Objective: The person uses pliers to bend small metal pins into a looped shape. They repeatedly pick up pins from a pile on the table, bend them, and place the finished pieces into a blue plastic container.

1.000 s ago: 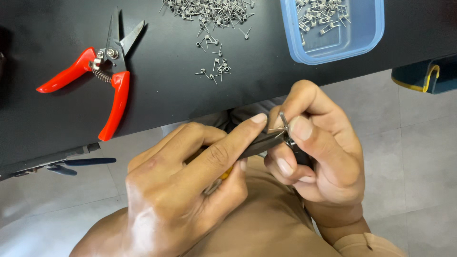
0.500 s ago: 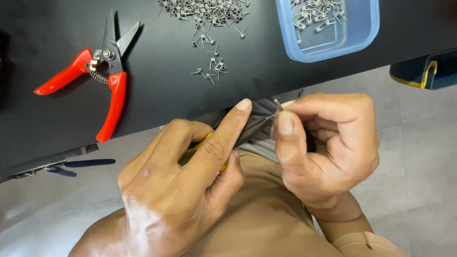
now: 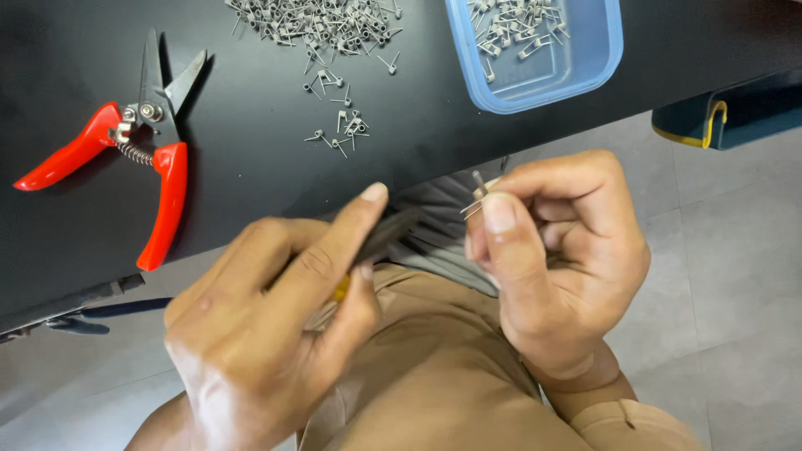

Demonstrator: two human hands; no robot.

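Note:
My left hand (image 3: pixel 276 326) grips a small dark plier-like tool (image 3: pixel 386 234) with a yellow part showing under my fingers; my index finger lies along its top. My right hand (image 3: pixel 560 259) pinches a small bent metal wire piece (image 3: pixel 478 197) between thumb and fingers, just right of the tool's tip and apart from it. Both hands hover over my lap, below the front edge of the black table (image 3: pixel 251 192).
Red-handled cutters (image 3: pixel 134 159) lie open on the table at the left. A scatter of several small metal wire pieces (image 3: pixel 326 33) lies at the top centre. A blue plastic tray (image 3: pixel 543 75) holds more of them. A dark bag (image 3: pixel 727 117) sits on the grey floor.
The tool and the wire piece were together at my right fingertips; now my hands have drawn apart, the tool tip pulled left and clear of the wire piece.

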